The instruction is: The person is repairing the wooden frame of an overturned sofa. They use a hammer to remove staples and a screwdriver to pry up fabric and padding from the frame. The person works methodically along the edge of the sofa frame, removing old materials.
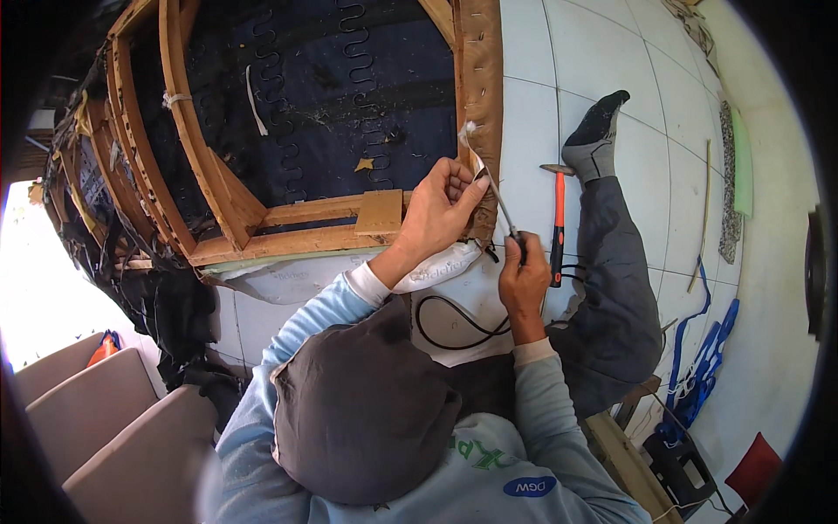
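Beige panels run out past the left rim, and the wooden frame is cut off at the top. Over its near right corner, the left hand pinches a pale flap beside the brown padded edge, fingers covering part of it. The right hand is closed around a thin-shafted tool, mostly hiding its handle; its tip blurs against the flap. Farther right lies a hammer.

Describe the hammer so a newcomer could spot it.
From the wooden frame, go right to the white tiled floor. Between frame and outstretched leg lies the hammer, metal head near the socked foot. Its orange and black handle sets it apart from the dark-handled tool in the right hand.
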`<state>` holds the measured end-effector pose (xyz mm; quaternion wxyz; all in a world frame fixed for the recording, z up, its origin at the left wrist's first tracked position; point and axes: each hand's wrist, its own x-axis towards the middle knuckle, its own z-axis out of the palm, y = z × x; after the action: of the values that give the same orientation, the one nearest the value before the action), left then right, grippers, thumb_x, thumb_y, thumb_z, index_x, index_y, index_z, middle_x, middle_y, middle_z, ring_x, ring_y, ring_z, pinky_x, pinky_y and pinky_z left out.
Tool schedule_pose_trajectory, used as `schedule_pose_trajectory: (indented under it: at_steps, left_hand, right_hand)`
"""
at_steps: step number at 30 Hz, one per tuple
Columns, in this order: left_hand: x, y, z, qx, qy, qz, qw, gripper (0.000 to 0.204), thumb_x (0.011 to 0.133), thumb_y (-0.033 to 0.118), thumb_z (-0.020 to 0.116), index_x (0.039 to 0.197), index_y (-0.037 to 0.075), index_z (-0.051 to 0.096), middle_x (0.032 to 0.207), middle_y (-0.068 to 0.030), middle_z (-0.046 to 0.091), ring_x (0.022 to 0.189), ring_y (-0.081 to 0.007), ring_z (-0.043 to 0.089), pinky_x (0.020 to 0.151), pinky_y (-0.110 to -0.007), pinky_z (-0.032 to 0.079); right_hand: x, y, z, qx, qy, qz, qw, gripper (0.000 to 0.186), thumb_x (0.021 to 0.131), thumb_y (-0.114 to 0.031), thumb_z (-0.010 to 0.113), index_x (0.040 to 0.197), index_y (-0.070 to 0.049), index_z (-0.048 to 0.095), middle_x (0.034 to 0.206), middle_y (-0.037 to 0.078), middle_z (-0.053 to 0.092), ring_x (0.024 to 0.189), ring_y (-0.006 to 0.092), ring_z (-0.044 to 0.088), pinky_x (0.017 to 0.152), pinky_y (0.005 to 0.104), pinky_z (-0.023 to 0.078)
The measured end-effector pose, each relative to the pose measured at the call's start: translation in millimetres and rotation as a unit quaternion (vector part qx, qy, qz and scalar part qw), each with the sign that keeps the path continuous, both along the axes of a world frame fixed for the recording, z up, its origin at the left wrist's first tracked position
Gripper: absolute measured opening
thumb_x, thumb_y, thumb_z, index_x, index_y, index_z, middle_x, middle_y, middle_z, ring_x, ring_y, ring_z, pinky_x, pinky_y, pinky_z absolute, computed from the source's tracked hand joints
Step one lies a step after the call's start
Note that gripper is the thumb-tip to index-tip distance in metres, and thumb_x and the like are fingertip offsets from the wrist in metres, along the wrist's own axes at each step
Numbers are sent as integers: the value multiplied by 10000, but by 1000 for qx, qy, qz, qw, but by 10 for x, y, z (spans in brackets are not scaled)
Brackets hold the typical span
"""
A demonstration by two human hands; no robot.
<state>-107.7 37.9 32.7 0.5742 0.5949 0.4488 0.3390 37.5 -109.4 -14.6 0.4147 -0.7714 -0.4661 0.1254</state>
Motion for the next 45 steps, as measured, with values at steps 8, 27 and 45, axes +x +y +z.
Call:
schedule_pose_trajectory:
  at_steps: [8, 27, 45]
  left_hand:
    - [-8, 6, -58, 44, 23, 31, 998, 347, 1033, 282, 802, 1058, -11, 618, 865, -18, 642, 765, -83, 573, 709, -276, 538]
    - [-178, 87, 100, 101, 84, 18, 991, 224, 1093, 199, 709, 1137, -17, 672, 903, -26, 704, 810, -95, 635, 707, -282, 535]
    - [-85, 261, 71, -4, 19, 2, 1000, 232, 1110, 226, 703, 1131, -5, 702, 879, 15, 709, 771, -37, 592, 693, -234, 509]
  right_hand:
    - [222, 332, -364, -21, 125, 94, 987, 529, 1153, -381, 504, 827, 1, 668, 643, 194, 631, 601, 399, 648, 616, 485, 476]
    - [23, -467, 459, -19, 68, 4, 997, 207, 1094, -183, 645, 1042, 8, 702, 771, 153, 691, 654, 300, 679, 622, 427, 510]
    - [-11, -54, 500, 31, -68, 51, 996, 225, 955, -121, 828, 1146, -45, 737, 962, 135, 690, 829, 339, 691, 729, 432, 548]
